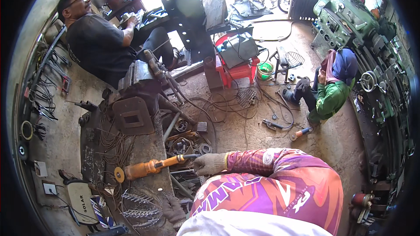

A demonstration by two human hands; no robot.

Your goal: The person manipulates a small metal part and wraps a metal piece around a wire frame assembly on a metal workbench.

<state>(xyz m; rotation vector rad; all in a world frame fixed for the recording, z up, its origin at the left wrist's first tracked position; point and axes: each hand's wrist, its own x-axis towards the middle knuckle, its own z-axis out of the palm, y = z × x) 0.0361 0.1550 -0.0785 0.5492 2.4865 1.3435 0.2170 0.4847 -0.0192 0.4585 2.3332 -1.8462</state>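
An orange angle grinder [144,170] with a tan disc [119,174] lies across the cluttered workbench [153,148]. My right hand [210,164], in a grey-brown knitted glove, is closed around the black cord [190,156] just behind the grinder's rear end. Lower down, my left hand [173,209] wears a darker glove at the bench's near edge. It is beside several ridged metal pieces [140,209], and its fingers are too dim to make out.
A welding shield [133,116] and a vise [142,72] are on the bench's far part. One person [98,43] sits at the far left; another in green [334,91] squats near a lathe [376,74]. Cables [227,105] and a second grinder [301,133] lie on the floor.
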